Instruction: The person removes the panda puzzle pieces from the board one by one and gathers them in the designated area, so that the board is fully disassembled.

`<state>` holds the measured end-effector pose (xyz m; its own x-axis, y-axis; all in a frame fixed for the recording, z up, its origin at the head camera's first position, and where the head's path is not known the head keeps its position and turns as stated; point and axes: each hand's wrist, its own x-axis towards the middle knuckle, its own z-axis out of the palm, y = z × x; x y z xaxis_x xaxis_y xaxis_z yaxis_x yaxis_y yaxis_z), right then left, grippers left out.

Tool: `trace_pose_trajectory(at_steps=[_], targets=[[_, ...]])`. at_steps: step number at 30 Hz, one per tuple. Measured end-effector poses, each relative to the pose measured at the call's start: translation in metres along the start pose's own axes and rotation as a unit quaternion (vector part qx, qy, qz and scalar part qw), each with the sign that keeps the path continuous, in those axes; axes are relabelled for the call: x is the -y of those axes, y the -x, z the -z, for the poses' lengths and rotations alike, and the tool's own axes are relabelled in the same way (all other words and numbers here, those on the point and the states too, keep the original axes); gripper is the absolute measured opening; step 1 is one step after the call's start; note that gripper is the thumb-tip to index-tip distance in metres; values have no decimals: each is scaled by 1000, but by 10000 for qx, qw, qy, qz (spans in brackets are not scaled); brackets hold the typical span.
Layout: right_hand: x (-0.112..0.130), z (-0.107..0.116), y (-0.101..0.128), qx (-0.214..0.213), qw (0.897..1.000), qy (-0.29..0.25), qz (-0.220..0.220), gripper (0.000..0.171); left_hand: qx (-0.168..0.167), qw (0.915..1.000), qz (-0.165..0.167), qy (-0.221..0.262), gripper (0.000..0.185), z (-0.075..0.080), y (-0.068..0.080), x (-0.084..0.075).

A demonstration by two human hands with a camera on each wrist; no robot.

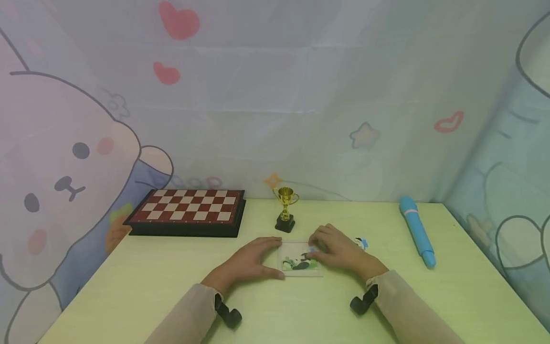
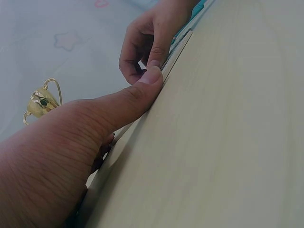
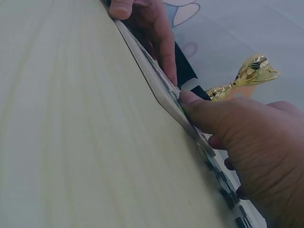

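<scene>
Hands first, nearest us on the pale yellow-green wooden table: the left hand braces the left edge of a small flat rectangular puzzle tray with a cartoon picture, thumb along its near side and fingers straight, while the right hand rests curled fingertips on the tray's right half, seemingly pressing a piece down. The tray looks thin, light and stiff, likely to skid on the smooth top, so its edges are the sensible hold. Just right of the tray lies a small loose blue-and-white piece. Behind the tray stands a shiny little gold trophy cup on a black base. Further left of the tray sits a folded red-and-cream chessboard; well right, a smooth blue plastic cylinder.
</scene>
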<state>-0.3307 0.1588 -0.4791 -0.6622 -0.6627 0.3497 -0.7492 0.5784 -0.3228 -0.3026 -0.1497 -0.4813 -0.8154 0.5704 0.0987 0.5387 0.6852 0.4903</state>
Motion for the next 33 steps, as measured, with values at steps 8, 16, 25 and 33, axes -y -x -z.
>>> trace_pose_trajectory(at_steps=[8, 16, 25, 33], targets=[[-1, -1, 0, 68, 9998, -168, 113, 25, -43, 10000, -18, -6, 102, 0, 0, 0], [-1, -2, 0, 92, 9991, -405, -109, 28, -16, 10000, 32, 23, 103, 1, 0, -1], [4, 4, 0, 134, 9914, -1298, -122, 18, -11, 10000, 65, 67, 102, 1, 2, -2], [-12, 22, 18, -201, 9893, -1428, -216, 23, 10, 10000, 82, 47, 102, 2, 3, -4]])
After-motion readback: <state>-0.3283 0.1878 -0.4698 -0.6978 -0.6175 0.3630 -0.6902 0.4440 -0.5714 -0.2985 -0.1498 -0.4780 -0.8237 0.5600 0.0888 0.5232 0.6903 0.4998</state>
